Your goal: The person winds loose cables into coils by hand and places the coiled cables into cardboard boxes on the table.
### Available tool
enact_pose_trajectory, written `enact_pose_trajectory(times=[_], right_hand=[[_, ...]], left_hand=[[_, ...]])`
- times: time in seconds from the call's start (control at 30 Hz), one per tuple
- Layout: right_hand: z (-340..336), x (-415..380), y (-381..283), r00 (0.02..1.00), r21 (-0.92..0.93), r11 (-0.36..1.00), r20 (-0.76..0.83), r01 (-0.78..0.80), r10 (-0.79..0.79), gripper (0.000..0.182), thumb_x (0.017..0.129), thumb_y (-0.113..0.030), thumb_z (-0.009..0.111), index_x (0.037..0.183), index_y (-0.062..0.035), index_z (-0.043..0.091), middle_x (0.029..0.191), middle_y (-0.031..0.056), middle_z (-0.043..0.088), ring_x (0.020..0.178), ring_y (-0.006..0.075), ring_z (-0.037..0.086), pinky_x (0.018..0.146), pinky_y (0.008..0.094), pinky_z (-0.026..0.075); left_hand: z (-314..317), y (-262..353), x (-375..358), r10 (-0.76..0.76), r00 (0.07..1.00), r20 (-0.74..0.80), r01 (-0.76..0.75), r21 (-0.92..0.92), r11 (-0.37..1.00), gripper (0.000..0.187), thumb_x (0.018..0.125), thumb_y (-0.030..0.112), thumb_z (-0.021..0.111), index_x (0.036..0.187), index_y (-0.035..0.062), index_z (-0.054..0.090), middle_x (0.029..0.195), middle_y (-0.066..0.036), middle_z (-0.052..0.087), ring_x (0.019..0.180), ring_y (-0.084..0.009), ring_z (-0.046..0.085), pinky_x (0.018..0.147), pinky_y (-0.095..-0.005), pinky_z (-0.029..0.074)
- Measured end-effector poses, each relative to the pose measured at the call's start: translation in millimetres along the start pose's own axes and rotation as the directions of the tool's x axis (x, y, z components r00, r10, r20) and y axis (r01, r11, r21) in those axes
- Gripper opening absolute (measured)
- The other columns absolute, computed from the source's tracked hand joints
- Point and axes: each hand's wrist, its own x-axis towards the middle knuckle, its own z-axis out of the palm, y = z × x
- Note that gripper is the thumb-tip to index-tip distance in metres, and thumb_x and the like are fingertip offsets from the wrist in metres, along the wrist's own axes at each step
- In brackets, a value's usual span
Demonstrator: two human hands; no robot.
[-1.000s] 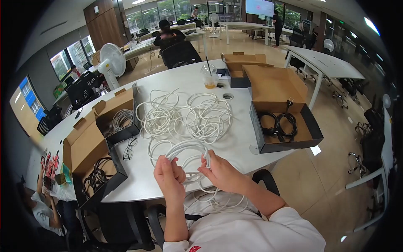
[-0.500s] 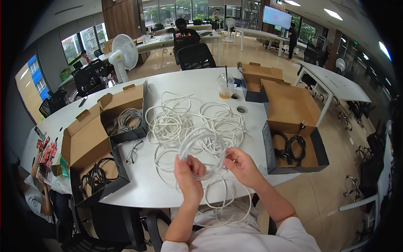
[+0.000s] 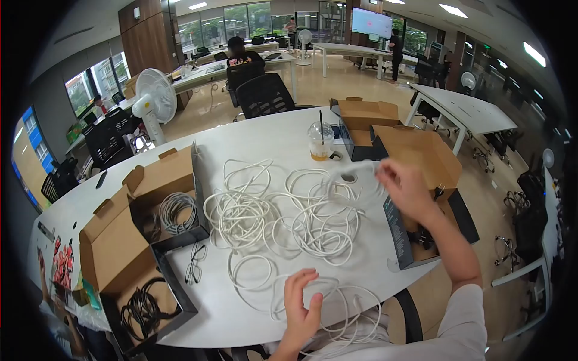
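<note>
My right hand [image 3: 404,185] is raised at the right of the table, fingers closed on a coil of white cable [image 3: 361,168] that is smeared by motion. My left hand [image 3: 303,305] hovers palm up near the table's front edge, fingers apart and nothing in it. Around it, loose loops of white cable [image 3: 355,287] run over the edge onto my lap. Two tangled heaps of white cable lie mid-table, a left heap [image 3: 238,221] and a right heap [image 3: 325,237].
Left on the white table [image 3: 220,295] stand open boxes with grey cable [image 3: 177,212] and black cable [image 3: 143,307]; glasses [image 3: 194,265] lie beside them. Open boxes [image 3: 415,249] stand at right, near a plastic cup [image 3: 320,141]. A person [image 3: 57,319] sits at far left.
My right hand has carried the cable coil away to the right and farther from me. The left hand has let go of it, opened and dropped lower. The view has shifted.
</note>
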Motion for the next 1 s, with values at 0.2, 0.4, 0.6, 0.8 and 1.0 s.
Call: enact_pose_trajectory(times=[0.2, 0.4, 0.6, 0.8, 1.0], right_hand=[[31, 113, 96, 0.975, -0.245, 0.955, -0.186, -0.166, 0.121, 0.021, 0.081, -0.022, 0.068, 0.077, -0.0026, 0.061, 0.063, 0.0119, 0.061, 0.059, 0.029, 0.06, 0.055, 0.0388, 0.045], [96, 201, 230, 0.935, -0.488, 0.812, -0.301, -0.318, 0.186, 0.021, 0.082, -0.023, 0.065, 0.078, -0.0028, 0.064, 0.074, 0.0167, 0.065, 0.073, 0.0346, 0.064, 0.064, 0.0431, 0.05], [138, 226, 282, 0.843, -0.56, 0.633, -0.402, -0.535, 0.357, 0.023, 0.083, -0.027, 0.065, 0.086, -0.0038, 0.068, 0.088, 0.0183, 0.067, 0.082, 0.0372, 0.065, 0.068, 0.0459, 0.05], [149, 222, 297, 0.891, -0.844, 0.366, -0.25, -0.392, 0.378, 0.026, 0.087, -0.031, 0.059, 0.092, -0.0094, 0.072, 0.09, 0.0112, 0.07, 0.105, 0.0324, 0.056, 0.088, 0.0512, 0.037], [144, 224, 290, 0.927, -0.814, 0.479, -0.184, -0.329, 0.326, 0.032, 0.09, -0.035, 0.055, 0.091, -0.0089, 0.073, 0.094, 0.0123, 0.069, 0.106, 0.0313, 0.055, 0.089, 0.0514, 0.037]], left_hand=[[0, -27, -11, 0.014, 0.999, -0.048, -0.011, 0.074, 0.997, 0.014, 0.079, 0.003, 0.057, 0.093, 0.003, 0.062, 0.106, -0.015, 0.059, 0.1, -0.0285, 0.053, 0.089, -0.0372, 0.041], [-10, -40, -14, 0.017, 0.994, -0.109, -0.011, 0.057, 0.998, 0.01, 0.082, 0.005, 0.058, 0.089, 0.0006, 0.062, 0.105, -0.019, 0.061, 0.094, -0.0334, 0.058, 0.084, -0.0414, 0.046], [-8, -39, -11, -0.048, 0.993, -0.107, 0.051, 0.023, 0.998, 0.009, 0.082, 0.006, 0.059, 0.087, -0.0002, 0.062, 0.103, -0.019, 0.061, 0.094, -0.0327, 0.058, 0.083, -0.04, 0.045], [-4, -43, -9, -0.085, 0.985, -0.148, 0.088, 0.018, 0.996, 0.01, 0.084, 0.01, 0.062, 0.084, -0.0003, 0.061, 0.099, -0.017, 0.062, 0.093, -0.033, 0.057, 0.083, -0.0412, 0.045], [-2, -43, -6, -0.093, 0.984, -0.153, 0.096, 0.017, 0.995, 0.011, 0.085, 0.01, 0.062, 0.081, 0.0002, 0.061, 0.095, -0.017, 0.062, 0.092, -0.0331, 0.058, 0.084, -0.0418, 0.045]])
